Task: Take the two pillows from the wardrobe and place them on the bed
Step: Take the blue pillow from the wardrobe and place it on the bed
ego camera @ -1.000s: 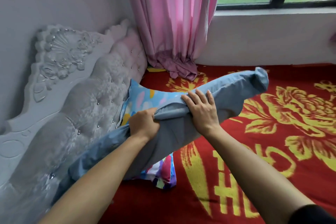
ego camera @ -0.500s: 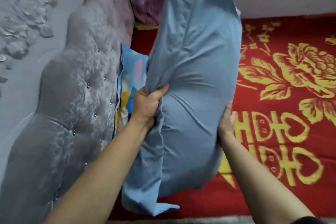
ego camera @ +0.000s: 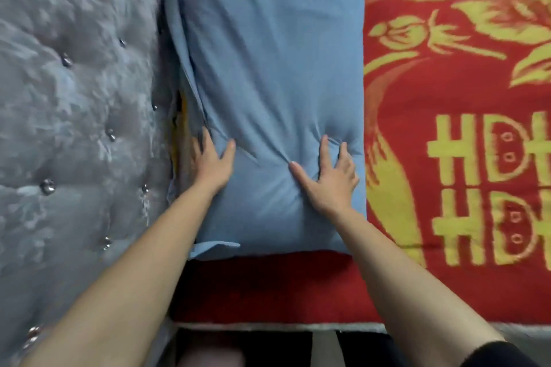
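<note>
Pillow (ego camera: 268, 92), blue, lies flat on the bed's red cover (ego camera: 447, 98), its left edge against the grey headboard (ego camera: 74, 98). Long axis runs near to far. Near end stops short of the bed's near edge; a flap of the case sticks out at the near-left corner.

Left hand (ego camera: 213, 162) rests at the pillow's left edge, fingers spread and flat, thumb out, gripping nothing. Right hand (ego camera: 328, 179) lies on the near-right part, fingers splayed and pressing; cloth puckers at the fingertips. Neither hand clenches. Both look to be patting or smoothing.

Thin sliver of yellow and dark print shows in the gap between pillow and headboard, low left. May be a second pillow underneath, but too little shows to say.

Progress, as judged: this pillow is placed. If the sliver is the other one, only smoothing is left; otherwise one more trip to the wardrobe, which is out of view.
</note>
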Demonstrator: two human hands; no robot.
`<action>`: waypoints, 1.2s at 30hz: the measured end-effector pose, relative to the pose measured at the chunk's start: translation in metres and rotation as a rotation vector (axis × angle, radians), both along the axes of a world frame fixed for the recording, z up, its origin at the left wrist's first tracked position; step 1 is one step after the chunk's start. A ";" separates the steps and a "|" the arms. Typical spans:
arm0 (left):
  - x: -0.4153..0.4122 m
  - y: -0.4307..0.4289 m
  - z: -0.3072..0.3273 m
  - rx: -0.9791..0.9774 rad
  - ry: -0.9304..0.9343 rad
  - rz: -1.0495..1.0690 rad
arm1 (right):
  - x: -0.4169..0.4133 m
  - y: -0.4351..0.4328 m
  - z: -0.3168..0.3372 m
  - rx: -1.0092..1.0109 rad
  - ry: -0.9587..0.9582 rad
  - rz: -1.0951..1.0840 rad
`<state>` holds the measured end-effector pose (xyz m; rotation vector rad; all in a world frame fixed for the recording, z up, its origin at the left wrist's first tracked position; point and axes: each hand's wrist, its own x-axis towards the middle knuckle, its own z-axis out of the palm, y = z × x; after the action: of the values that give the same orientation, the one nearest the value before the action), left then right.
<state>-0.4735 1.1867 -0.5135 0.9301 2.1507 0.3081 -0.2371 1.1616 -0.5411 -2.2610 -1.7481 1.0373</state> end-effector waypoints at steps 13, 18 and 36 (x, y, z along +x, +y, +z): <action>-0.007 0.004 -0.046 0.040 0.169 0.232 | 0.018 0.042 -0.003 0.107 0.119 -0.334; 0.000 0.011 -0.004 0.539 0.452 0.263 | 0.004 0.050 0.029 0.397 0.102 -0.353; -0.023 -0.002 -0.031 0.292 0.548 0.228 | -0.003 0.063 -0.014 0.096 0.199 -0.031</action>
<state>-0.4962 1.1842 -0.5442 1.0164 2.7797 0.5398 -0.2399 1.2250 -0.5546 -2.0434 -1.6407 1.1050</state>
